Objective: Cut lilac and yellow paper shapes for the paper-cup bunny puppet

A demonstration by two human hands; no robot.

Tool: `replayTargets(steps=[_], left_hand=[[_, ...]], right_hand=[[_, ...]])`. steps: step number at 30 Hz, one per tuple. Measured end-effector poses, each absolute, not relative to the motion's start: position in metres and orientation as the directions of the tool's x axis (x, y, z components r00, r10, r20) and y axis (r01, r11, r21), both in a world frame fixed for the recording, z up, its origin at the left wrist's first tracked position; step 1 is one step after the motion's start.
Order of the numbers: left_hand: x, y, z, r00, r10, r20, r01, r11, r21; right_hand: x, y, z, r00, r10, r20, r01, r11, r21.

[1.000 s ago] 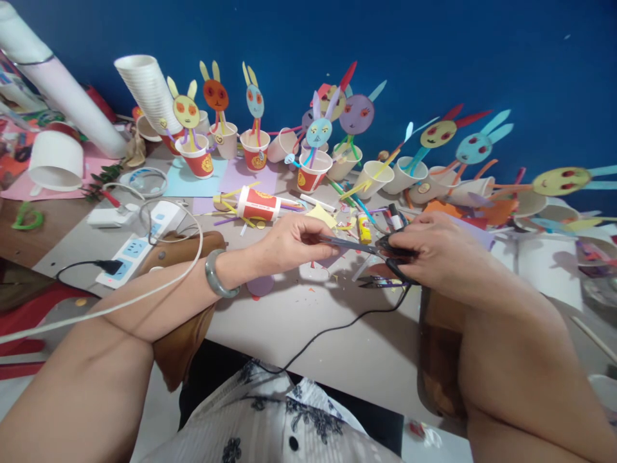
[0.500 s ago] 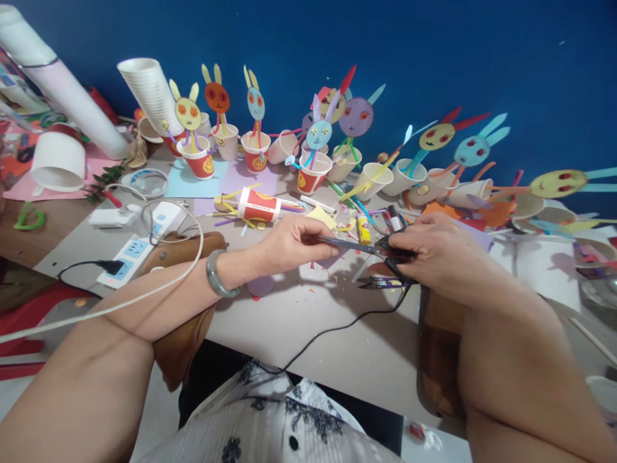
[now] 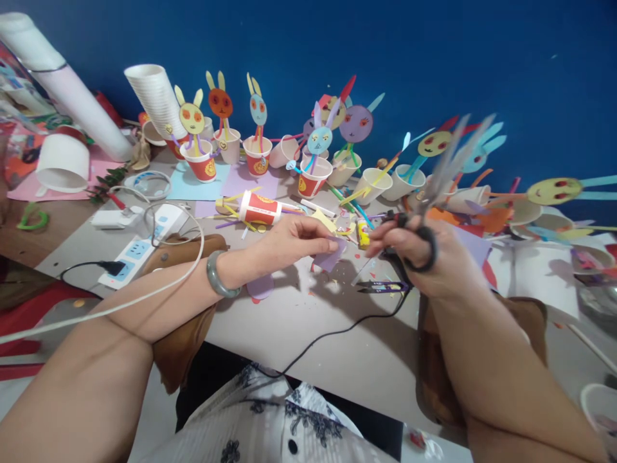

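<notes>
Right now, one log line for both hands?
left hand: pinching purple paper | right hand: holding scissors, pointed away from paper | thread snips: lying on table

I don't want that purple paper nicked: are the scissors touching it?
Apart. In the head view, the scissors point up and away in the right hand, with a clear gap between that hand and the purple paper in the left hand.

Near edge, middle: bare table (image 3: 270, 328), passable, crossed by a black cord (image 3: 315, 337).
Far edge: paper cups (image 3: 199, 161) block the way along the wall (image 3: 270, 38).
Left side: power strip (image 3: 139, 247) and white cable (image 3: 96, 314) obstruct.
Between hands: narrow gap from purple paper (image 3: 332, 256) in the left hand (image 3: 301, 241) to the right hand (image 3: 446, 257); snips (image 3: 383, 287) lie nearer the near edge.
Above right hand: scissors (image 3: 442, 177) jut up.
</notes>
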State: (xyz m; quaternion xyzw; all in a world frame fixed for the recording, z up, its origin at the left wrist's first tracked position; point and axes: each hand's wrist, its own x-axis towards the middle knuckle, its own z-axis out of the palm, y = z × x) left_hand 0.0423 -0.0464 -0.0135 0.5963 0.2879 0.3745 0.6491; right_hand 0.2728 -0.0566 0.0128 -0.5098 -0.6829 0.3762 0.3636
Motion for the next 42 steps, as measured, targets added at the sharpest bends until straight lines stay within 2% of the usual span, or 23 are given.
replayTargets(steps=[4,7,10,15,19,24,28,35,42], left_hand=[[0.043,-0.048,-0.010,0.529,0.846,0.070,-0.168,0.024,0.985],[0.043,-0.048,-0.011,0.504,0.862,0.056,-0.171,0.036,0.985],[0.044,-0.046,-0.013,0.496,0.867,0.049,-0.195,0.056,0.979],[0.043,-0.043,-0.013,0.465,0.885,0.027,-0.219,0.085,0.972],[0.042,-0.043,-0.013,0.465,0.885,0.004,-0.194,0.097,0.976],[0.042,-0.043,-0.016,0.495,0.868,0.033,-0.126,0.035,0.991],[0.041,-0.042,-0.018,0.530,0.847,0.045,-0.043,-0.027,0.999],[0.040,-0.041,-0.018,0.504,0.861,0.065,-0.002,-0.074,0.997],[0.040,-0.042,-0.018,0.583,0.806,0.099,0.099,-0.192,0.976]], right_hand=[[0.251,-0.062,-0.003,-0.312,0.950,0.012,0.380,0.137,-0.915],[0.241,-0.068,-0.012,-0.332,0.943,0.021,0.343,0.141,-0.929],[0.240,-0.071,-0.015,-0.299,0.954,0.015,0.321,0.116,-0.940],[0.246,-0.064,-0.018,-0.143,0.990,0.004,0.295,0.047,-0.954],[0.250,-0.060,-0.019,-0.119,0.993,0.014,0.242,0.043,-0.969],[0.249,-0.064,-0.015,-0.223,0.975,0.008,0.328,0.083,-0.941],[0.246,-0.068,-0.012,-0.194,0.980,0.036,0.317,0.097,-0.943],[0.246,-0.068,-0.008,-0.166,0.984,0.070,0.352,0.125,-0.928],[0.241,-0.070,-0.013,-0.272,0.960,0.069,0.334,0.161,-0.929]])
